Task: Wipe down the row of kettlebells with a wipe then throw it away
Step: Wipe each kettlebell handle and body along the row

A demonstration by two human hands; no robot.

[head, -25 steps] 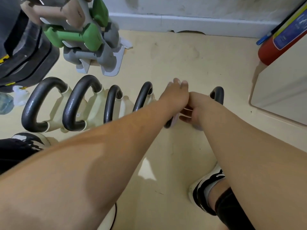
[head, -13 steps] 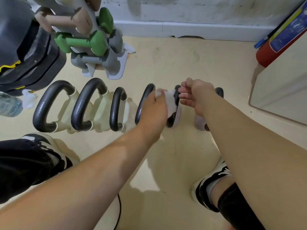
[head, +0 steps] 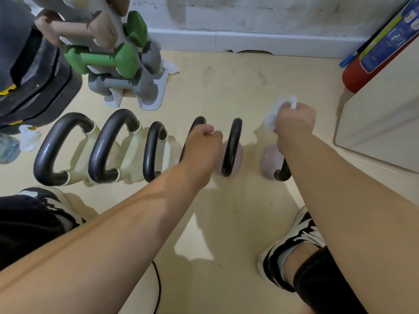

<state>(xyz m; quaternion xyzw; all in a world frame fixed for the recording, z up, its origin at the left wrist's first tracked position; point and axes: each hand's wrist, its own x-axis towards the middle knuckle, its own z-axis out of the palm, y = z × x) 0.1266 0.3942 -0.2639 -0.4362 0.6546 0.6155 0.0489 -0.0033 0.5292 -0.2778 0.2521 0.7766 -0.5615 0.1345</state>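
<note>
Several kettlebells (head: 106, 146) with black handles stand in a row on the beige floor; the left ones are cream, the two on the right pink. My left hand (head: 203, 152) is curled in a fist around the handle of the fourth kettlebell (head: 199, 122). The fifth kettlebell (head: 232, 146) stands free just right of that hand. My right hand (head: 294, 125) grips a crumpled white wipe (head: 272, 115), raised above the last pink kettlebell (head: 269, 160), whose handle is mostly hidden by my forearm.
A rack of green and grey dumbbells (head: 122, 64) stands behind the row, with black weight plates (head: 36, 87) and a water bottle (head: 6, 150) to the left. A red fire extinguisher (head: 360, 69) and white cabinet (head: 385, 123) are on the right. My shoes (head: 292, 245) flank a black cable (head: 157, 286).
My hands have separated: the right one lifted away to the right with the wipe, off the fifth kettlebell. The left one let go of the wipe and closed at the fourth handle.
</note>
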